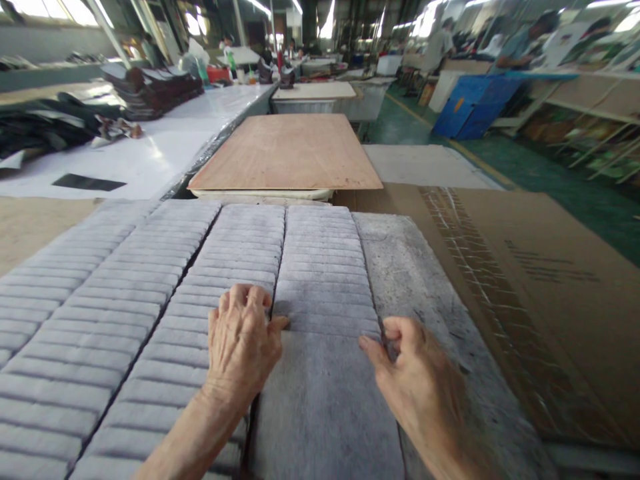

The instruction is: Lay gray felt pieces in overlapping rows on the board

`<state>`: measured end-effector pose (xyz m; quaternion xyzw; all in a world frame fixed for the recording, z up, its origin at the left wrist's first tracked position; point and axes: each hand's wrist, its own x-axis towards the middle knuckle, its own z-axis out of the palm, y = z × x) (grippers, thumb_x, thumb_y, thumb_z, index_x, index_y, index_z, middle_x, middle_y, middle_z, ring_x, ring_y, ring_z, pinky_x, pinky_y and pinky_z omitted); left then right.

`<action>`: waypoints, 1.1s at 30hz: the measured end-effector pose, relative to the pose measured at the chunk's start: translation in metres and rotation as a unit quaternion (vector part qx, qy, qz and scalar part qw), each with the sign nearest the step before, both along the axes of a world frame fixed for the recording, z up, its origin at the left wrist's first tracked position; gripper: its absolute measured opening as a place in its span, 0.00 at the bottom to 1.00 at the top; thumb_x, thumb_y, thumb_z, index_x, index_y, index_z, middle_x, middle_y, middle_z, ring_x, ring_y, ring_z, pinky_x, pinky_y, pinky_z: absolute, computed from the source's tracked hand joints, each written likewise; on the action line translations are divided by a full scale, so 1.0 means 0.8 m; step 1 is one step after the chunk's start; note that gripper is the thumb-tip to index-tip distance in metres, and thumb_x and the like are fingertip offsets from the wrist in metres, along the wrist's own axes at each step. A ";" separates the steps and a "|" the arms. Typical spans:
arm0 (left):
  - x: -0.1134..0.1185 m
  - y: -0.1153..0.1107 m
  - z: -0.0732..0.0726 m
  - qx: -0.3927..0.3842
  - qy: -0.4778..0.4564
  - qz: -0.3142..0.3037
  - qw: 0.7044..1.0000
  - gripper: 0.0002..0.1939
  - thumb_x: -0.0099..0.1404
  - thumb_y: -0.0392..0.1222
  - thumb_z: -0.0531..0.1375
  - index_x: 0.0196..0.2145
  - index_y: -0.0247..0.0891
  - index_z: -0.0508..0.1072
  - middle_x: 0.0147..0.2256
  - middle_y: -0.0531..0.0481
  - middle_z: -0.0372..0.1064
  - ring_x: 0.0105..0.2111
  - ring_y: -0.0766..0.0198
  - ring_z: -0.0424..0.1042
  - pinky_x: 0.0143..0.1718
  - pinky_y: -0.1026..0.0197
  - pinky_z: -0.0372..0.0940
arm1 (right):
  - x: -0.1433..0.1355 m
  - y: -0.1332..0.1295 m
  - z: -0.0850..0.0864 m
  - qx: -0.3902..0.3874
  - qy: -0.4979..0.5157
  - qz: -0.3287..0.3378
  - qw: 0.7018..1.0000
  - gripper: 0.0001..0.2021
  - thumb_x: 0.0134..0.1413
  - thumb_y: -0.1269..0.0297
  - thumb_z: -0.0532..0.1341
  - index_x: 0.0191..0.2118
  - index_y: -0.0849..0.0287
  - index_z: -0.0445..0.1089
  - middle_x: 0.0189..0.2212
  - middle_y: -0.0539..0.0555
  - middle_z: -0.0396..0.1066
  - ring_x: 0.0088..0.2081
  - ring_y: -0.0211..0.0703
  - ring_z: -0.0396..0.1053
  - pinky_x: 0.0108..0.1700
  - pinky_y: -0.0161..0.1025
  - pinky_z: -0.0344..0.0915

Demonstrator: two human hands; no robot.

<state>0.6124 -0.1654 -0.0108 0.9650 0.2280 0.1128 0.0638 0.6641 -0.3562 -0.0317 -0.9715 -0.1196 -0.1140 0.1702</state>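
Observation:
Grey felt-like fabric pieces (323, 267) lie overlapped like shingles in long rows before me. The nearest grey fabric piece (325, 400) in the right-hand row spreads flat towards me. My left hand (245, 337) is closed at this piece's left edge, thumb pointing across its top corner, curled fingers over the neighbouring row (240, 253). At the opposite corner, my right hand (417, 373) pinches the edge between thumb and bent index finger. The fingertips underneath are partly hidden on both hands.
A worn grey board (405, 267) and flattened cardboard (560, 267) lie to the right. Ahead is a plywood sheet (290, 150). A white-covered table (165, 143) on the left carries dark material piles (45, 130). A blue bin (473, 107) and several people are farther off.

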 end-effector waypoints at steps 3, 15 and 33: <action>-0.015 -0.008 0.001 0.041 -0.038 -0.084 0.995 0.05 0.61 0.39 0.53 0.35 0.41 0.68 0.36 0.48 0.67 0.37 0.57 0.63 0.35 0.55 0.54 | -0.004 0.001 -0.002 -0.022 -0.109 0.054 0.992 0.12 0.46 0.63 0.61 0.37 0.61 0.63 0.32 0.56 0.68 0.36 0.48 0.65 0.33 0.38 0.60; -0.009 -0.005 0.008 -0.060 0.085 -0.148 0.983 0.09 0.56 0.42 0.59 0.36 0.42 0.65 0.34 0.51 0.67 0.38 0.57 0.63 0.35 0.56 0.53 | 0.018 -0.012 0.007 0.044 0.073 0.155 0.984 0.09 0.42 0.63 0.64 0.31 0.58 0.65 0.27 0.49 0.68 0.31 0.41 0.66 0.32 0.36 0.61; -0.020 -0.007 0.010 -0.109 0.127 -0.028 0.986 0.08 0.58 0.46 0.53 0.26 0.40 0.65 0.26 0.51 0.65 0.31 0.60 0.65 0.30 0.61 0.53 | 0.002 -0.005 0.014 0.035 0.196 0.024 0.980 0.07 0.44 0.59 0.58 0.22 0.54 0.65 0.18 0.46 0.64 0.22 0.38 0.61 0.26 0.34 0.51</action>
